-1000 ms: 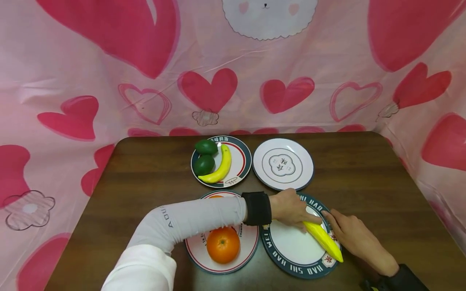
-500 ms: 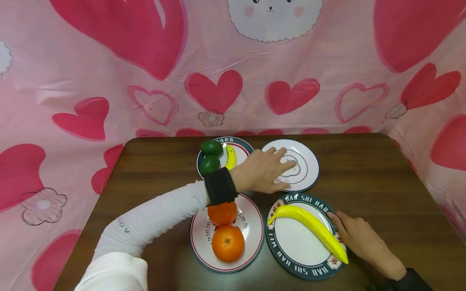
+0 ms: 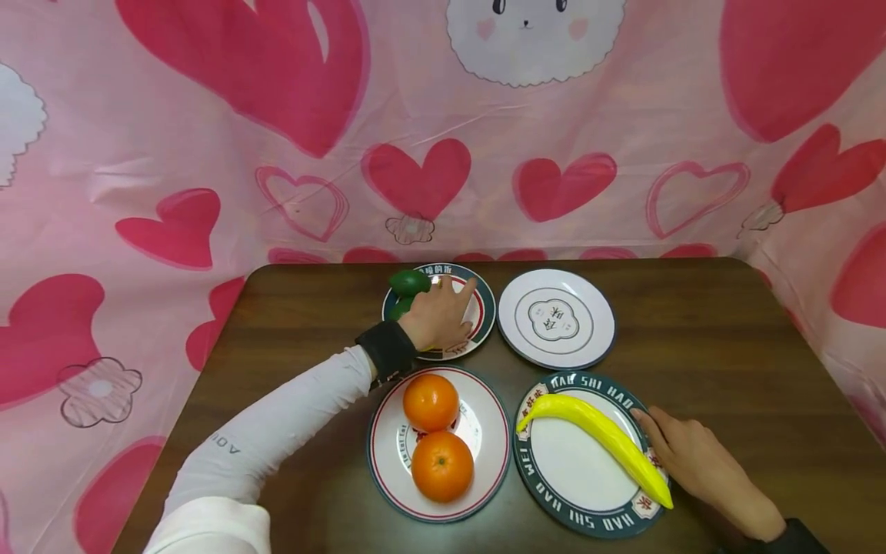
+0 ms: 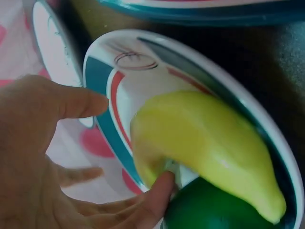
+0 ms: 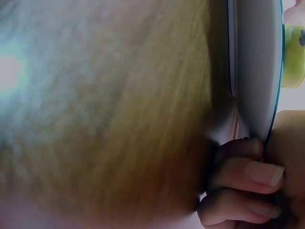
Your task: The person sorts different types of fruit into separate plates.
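My left hand (image 3: pixel 439 315) is over the far left plate (image 3: pixel 488 312), which has a dark rim and a red ring. In the left wrist view a yellow banana (image 4: pixel 205 138) lies on that plate beside a green avocado (image 4: pixel 214 205). The thumb stands apart from the other fingers, and one fingertip is right at the banana's end. At the near right, my right hand (image 3: pixel 706 462) grips the edge of the lettered plate (image 3: pixel 567 473), thumb along the rim and fingers curled at its underside. A longer banana (image 3: pixel 612 438) lies across this plate.
Two oranges (image 3: pixel 443 465) sit on the near left plate (image 3: pixel 388 469). A white plate (image 3: pixel 581 296) with a printed centre stands at the far right. The plates are close together on the brown wooden table (image 3: pixel 727 331). A pink heart-patterned cloth (image 3: pixel 291 100) hangs behind it.
My left hand let go of the longer banana on the lettered plate, then moved left and away to the far left plate. The right hand stays at the lettered plate's edge.
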The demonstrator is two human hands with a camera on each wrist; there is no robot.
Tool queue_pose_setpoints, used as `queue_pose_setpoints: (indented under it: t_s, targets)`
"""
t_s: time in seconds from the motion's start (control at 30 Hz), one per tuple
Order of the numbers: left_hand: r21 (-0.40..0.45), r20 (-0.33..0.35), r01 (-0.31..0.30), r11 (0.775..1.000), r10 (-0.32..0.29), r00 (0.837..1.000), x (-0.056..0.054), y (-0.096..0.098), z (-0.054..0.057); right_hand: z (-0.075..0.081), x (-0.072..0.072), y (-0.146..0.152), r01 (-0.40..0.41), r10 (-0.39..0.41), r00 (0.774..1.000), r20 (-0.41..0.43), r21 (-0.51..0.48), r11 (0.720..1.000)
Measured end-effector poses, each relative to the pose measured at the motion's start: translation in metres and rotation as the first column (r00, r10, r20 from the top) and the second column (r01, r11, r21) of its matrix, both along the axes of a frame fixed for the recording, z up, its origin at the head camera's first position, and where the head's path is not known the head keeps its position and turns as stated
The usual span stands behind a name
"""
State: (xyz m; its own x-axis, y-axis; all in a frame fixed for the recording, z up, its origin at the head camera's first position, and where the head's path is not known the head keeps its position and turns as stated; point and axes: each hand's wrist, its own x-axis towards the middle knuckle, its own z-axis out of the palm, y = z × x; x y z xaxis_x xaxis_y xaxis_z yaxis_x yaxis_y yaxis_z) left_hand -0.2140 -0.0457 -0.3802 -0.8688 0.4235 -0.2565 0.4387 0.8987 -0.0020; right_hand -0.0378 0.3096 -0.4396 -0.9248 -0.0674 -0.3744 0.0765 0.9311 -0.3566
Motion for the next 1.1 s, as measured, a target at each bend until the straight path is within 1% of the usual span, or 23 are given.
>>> queue_pose_setpoints:
  t_s: [0.23,0.33,0.43,0.5,0.57,0.6,0.67,0.73,0.77,0.87,0.9,0.97,1.0,1.1]
  targets:
    - [-0.032,-0.041,-0.081,0.996,0.079,0.996,0.001,0.008,-0.017,-0.002,0.0,-0.001,0.007,-0.007,1.0,-0.002,0.006,1.0]
    - [-0.022,-0.059,-0.102,0.995,0.1,0.993,0.0,0.008,-0.023,-0.002,0.001,-0.001,0.009,-0.009,1.0,-0.003,0.005,1.0]
    - [0.021,-0.053,-0.104,0.994,0.105,0.993,-0.001,0.006,-0.027,-0.001,0.0,-0.001,0.01,-0.01,1.0,-0.004,0.006,1.0]
    - [0.071,-0.035,-0.11,0.991,0.113,0.993,0.0,0.005,-0.029,-0.001,0.0,0.0,0.01,-0.01,1.0,-0.003,0.005,1.0]
    - [0.124,-0.02,-0.1,0.987,0.103,0.994,0.001,0.003,-0.028,-0.001,0.0,0.0,0.009,-0.009,1.0,-0.005,0.005,1.0]
    - [0.153,-0.013,-0.089,0.984,0.092,0.996,0.001,0.003,-0.027,-0.001,0.0,0.0,0.009,-0.009,1.0,-0.006,0.004,1.0]
    - [0.232,0.026,-0.067,0.97,0.062,0.998,0.003,0.001,-0.023,-0.001,0.001,0.0,0.006,-0.006,1.0,-0.018,0.0,1.0]
    - [0.323,0.076,-0.037,0.946,0.013,0.997,0.005,-0.001,-0.015,-0.001,0.002,0.001,0.003,-0.003,0.999,-0.035,-0.004,1.0]
    - [0.371,0.104,-0.025,0.928,-0.014,0.994,0.006,-0.001,-0.012,-0.001,0.002,0.001,0.001,-0.002,0.999,-0.042,-0.006,1.0]
    - [0.492,0.151,0.01,0.871,-0.097,0.984,0.009,0.0,-0.001,-0.002,0.003,0.002,-0.004,0.003,0.998,-0.059,-0.011,1.0]
    - [0.518,0.154,0.026,0.855,-0.123,0.98,0.01,0.001,0.002,-0.002,0.003,0.002,-0.005,0.004,0.998,-0.058,-0.011,1.0]
    - [0.551,0.156,0.052,0.833,-0.165,0.974,0.013,0.004,0.008,-0.002,0.002,0.002,-0.005,0.004,0.999,-0.052,-0.011,1.0]
    - [0.559,0.156,0.065,0.827,-0.182,0.971,0.016,0.006,0.012,-0.002,0.002,0.002,-0.004,0.003,0.999,-0.047,-0.011,1.0]
    - [0.542,0.129,0.123,0.832,-0.227,0.965,0.023,0.013,0.022,-0.003,0.001,0.002,0.001,-0.001,0.999,-0.034,-0.012,1.0]
